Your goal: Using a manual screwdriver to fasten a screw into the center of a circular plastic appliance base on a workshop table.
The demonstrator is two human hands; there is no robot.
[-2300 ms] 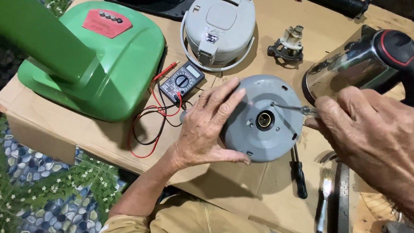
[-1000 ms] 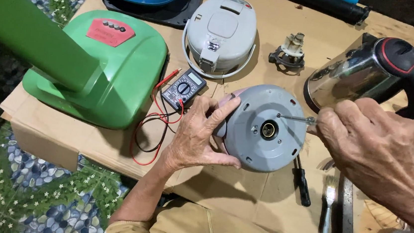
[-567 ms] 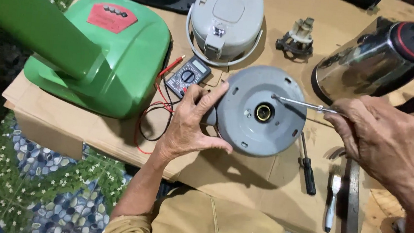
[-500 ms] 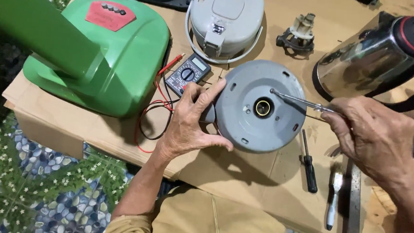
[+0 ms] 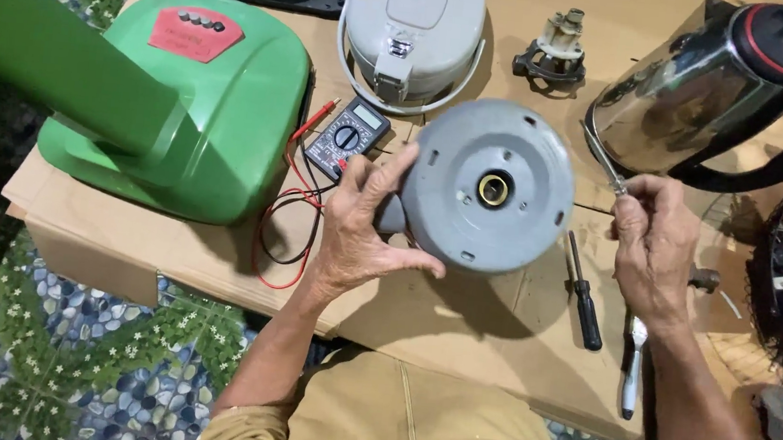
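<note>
1. Left hand (image 5: 358, 222): fingers curled round the left edge of a round grey plastic base (image 5: 491, 187), tilted up off the cardboard sheet (image 5: 457, 330); brass-coloured ring at its centre.
2. Right hand (image 5: 656, 243): fingers pinched shut on a thin metal screwdriver (image 5: 602, 157), held just right of the base, not touching it.
3. Shiny steel kettle (image 5: 695, 96) w/ black handle lies behind the right hand.
4. Black multimeter (image 5: 347, 136) w/ red & black leads sits by a smooth green fan base (image 5: 203, 109).
5. Black-handled screwdriver (image 5: 583, 298) lies flat on the cardboard.

Bare cardboard-covered desk (image 5: 457, 339) lies open below the raised grey base (image 5: 489, 186); a green fan base (image 5: 203, 109) blocks the left, a multimeter (image 5: 347, 136) behind, screwdrivers (image 5: 583, 298) the right.
</note>
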